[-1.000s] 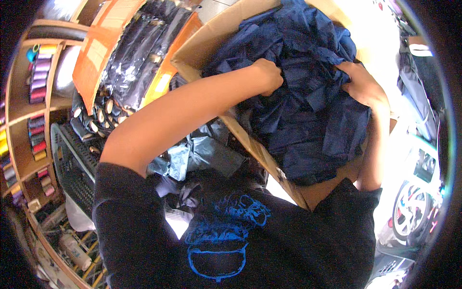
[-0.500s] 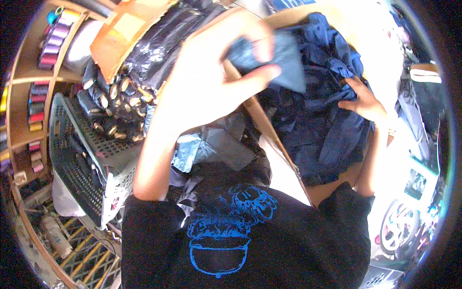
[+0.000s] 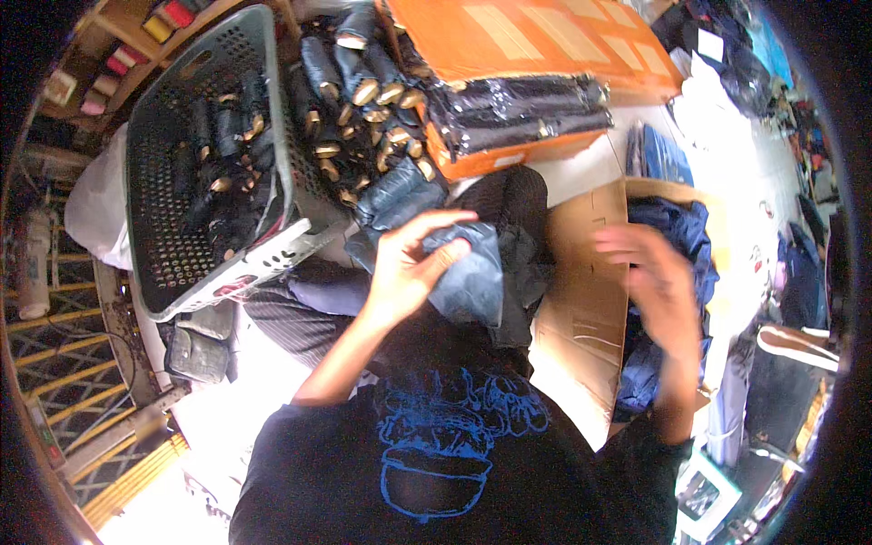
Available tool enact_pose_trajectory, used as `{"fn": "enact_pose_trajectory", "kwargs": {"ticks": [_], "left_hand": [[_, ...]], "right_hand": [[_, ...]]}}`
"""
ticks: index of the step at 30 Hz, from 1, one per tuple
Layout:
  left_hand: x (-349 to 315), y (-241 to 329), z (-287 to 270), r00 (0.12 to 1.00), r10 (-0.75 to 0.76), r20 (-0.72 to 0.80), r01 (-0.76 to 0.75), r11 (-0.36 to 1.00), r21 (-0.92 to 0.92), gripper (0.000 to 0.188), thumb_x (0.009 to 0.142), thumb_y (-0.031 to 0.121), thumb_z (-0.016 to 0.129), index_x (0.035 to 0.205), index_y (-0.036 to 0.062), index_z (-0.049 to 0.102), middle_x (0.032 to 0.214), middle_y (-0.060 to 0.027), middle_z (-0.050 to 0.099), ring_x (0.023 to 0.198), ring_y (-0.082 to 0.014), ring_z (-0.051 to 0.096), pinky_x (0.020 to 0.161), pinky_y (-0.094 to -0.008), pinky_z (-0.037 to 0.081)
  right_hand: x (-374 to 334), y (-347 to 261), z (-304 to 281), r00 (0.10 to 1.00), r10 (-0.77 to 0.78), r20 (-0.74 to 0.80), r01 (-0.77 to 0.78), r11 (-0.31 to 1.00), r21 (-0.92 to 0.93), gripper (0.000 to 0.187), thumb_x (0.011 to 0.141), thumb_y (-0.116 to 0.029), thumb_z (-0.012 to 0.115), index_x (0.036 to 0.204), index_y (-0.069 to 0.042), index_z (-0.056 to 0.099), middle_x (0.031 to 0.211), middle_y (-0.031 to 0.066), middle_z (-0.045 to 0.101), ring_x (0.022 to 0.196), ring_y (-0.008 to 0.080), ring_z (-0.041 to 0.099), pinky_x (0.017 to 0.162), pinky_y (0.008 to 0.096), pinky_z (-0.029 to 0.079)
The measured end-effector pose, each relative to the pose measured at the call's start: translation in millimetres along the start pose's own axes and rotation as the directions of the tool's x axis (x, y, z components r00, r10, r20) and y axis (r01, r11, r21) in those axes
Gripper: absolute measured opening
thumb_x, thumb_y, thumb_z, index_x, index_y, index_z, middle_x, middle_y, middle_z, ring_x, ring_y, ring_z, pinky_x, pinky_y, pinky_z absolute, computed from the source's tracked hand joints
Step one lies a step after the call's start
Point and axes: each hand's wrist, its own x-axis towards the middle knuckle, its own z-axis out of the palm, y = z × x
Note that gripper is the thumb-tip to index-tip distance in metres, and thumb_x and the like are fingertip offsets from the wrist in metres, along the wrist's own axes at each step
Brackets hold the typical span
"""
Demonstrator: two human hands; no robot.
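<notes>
In front of my chest, my left hand [image 3: 411, 271] pinches a flat piece of dark blue-grey cloth [image 3: 472, 280] between thumb and fingers. Its lower edge hangs over my lap. To the right, my right hand [image 3: 649, 272] is raised, blurred by motion, with its fingers stretched out and nothing seen in them. It is over a cardboard box [image 3: 581, 313] holding crumpled navy cloth [image 3: 670, 221]. Another piece of dark blue cloth [image 3: 400, 197] lies just beyond my left hand, next to my legs.
A grey perforated plastic basket [image 3: 283, 118] at left holds several dark rolled items. More dark rolls with pale ends [image 3: 363, 91] are heaped beside it. An orange-brown carton [image 3: 536, 41] with black plastic-wrapped goods [image 3: 518, 113] stands ahead. A shelf with thread spools [image 3: 136, 45] is at far left.
My left hand has come back toward my chest with the blue-grey cloth. My right hand has let go of the navy cloth in the box and lifted. The view has swung.
</notes>
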Motion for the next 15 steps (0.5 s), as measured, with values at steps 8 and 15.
{"fn": "enact_pose_trajectory", "kwargs": {"ticks": [8,15], "left_hand": [[-25.4,6.6,-44.2,0.959,0.157,-0.235,-0.152,0.988,0.042,0.028,0.083,-0.004,0.064,0.110,0.0020,0.067,0.096,-0.0090,0.067,0.090,-0.0161,0.062,0.082,-0.0269,0.047],[-50.3,-11.2,-62.2,0.922,0.046,-0.384,-0.112,0.982,-0.150,0.032,0.081,-0.011,0.064,0.111,-0.0016,0.058,0.109,-0.0071,0.060,0.105,-0.0125,0.056,0.087,-0.0262,0.048]], "right_hand": [[100.6,5.8,132.0,0.914,-0.090,0.396,0.019,0.983,0.181,0.016,0.086,-0.008,0.068,0.084,-0.003,0.053,0.072,-0.0050,0.050,0.068,0.0016,0.046,0.059,0.0213,0.040],[120.7,-17.7,178.0,0.828,-0.200,0.524,0.098,0.971,0.216,0.022,0.084,0.001,0.067,0.100,-0.003,0.052,0.091,-0.0012,0.050,0.080,0.0028,0.047,0.070,0.0206,0.041]]}}
